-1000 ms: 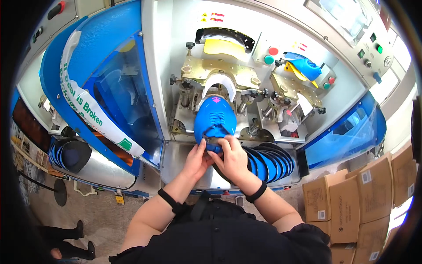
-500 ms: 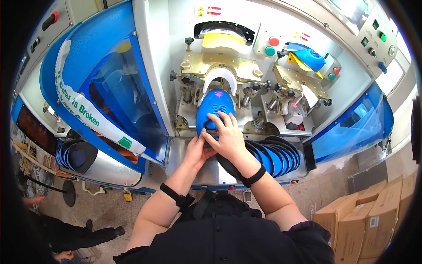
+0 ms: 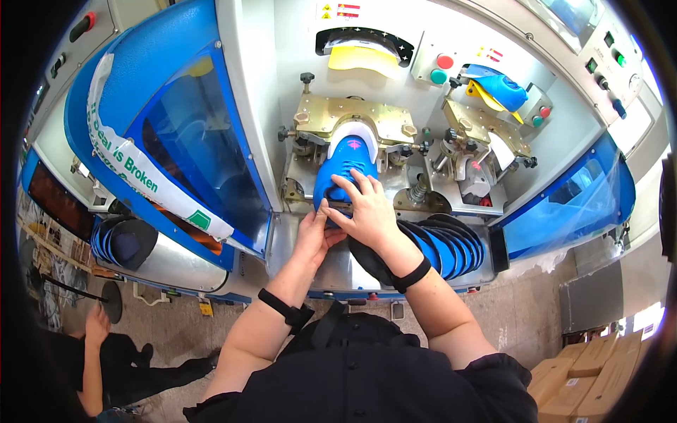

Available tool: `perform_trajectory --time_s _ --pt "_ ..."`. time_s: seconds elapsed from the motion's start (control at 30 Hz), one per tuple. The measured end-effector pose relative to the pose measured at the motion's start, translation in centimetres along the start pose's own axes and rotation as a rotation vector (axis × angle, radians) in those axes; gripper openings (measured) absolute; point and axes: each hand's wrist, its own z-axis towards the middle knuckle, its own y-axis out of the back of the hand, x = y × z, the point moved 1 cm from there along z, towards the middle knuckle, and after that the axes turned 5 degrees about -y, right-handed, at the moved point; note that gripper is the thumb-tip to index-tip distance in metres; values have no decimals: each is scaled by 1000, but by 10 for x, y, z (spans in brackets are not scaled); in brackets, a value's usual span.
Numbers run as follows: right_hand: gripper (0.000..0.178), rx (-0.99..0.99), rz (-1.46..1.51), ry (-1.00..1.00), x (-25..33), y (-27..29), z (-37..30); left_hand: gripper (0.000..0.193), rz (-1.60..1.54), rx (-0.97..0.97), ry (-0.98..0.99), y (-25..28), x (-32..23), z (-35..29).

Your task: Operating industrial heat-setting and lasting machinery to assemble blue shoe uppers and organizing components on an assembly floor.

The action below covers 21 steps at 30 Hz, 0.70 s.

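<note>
A blue shoe upper (image 3: 345,161) with a pink mark near its toe lies on the left station of the machine. The toe sits within a curved white pad (image 3: 354,131) under a brass-coloured clamp plate (image 3: 363,116). At the heel end, my left hand (image 3: 314,237) pinches the upper's edge between thumb and fingers. My right hand (image 3: 368,210) rests over the opening, its fingers spread on the lacing area and its thumb near the left thumb. The fingertips inside or beneath the heel edge are partly hidden.
Several blue and black shoe uppers (image 3: 451,247) stand in a row right of my right wrist. A second station (image 3: 476,158) holds a grey form, with red and green buttons (image 3: 443,62) between. A blue machine cover (image 3: 159,106) rises at left; a co-worker's hand (image 3: 97,323) shows lower left.
The upper's toe has moved forward into the white pad, and the clamp plate sits closer around it. Both hands keep hold at the heel end. The co-worker's arm has come further into view.
</note>
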Motion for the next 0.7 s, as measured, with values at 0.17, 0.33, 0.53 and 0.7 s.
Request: perform_trajectory --time_s 0.17,0.33,0.53,0.7 --pt "64 89 -82 -17 -8 1 4 51 29 -45 11 -8 -2 -2" --pt "65 178 -88 -42 -8 4 3 51 16 -99 20 -9 7 -7" --pt "66 226 -111 -25 -14 9 -1 49 -47 -163 50 -2 27 -2" --pt "54 -12 205 36 -46 26 -22 51 -60 -151 69 9 29 4"
